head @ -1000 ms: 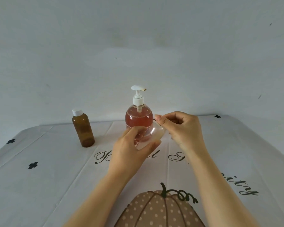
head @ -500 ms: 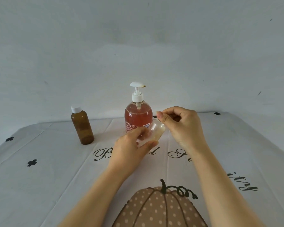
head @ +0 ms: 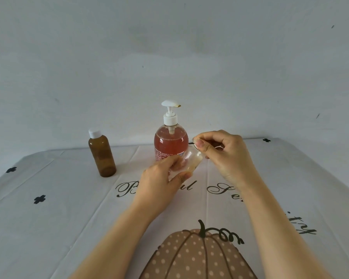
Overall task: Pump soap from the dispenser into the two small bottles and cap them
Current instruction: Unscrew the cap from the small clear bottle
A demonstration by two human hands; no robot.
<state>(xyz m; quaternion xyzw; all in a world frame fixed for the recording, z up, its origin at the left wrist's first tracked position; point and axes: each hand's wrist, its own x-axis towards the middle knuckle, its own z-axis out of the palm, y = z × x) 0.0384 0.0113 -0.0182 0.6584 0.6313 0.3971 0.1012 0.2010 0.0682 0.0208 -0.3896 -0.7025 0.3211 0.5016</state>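
Clear bottle (head: pixel 190 161), tilted above the tablecloth (head: pixel 48 218), sits gripped in the left hand (head: pixel 159 184), while the right hand (head: pixel 224 156) pinches its top end with curled fingers. Just behind stands the soap dispenser (head: pixel 170 146), with the capped amber bottle (head: pixel 102 156) to its left.

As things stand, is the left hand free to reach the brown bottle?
Probably not yet: the left hand grips the clear bottle. Nothing stands between it and the brown bottle, though.
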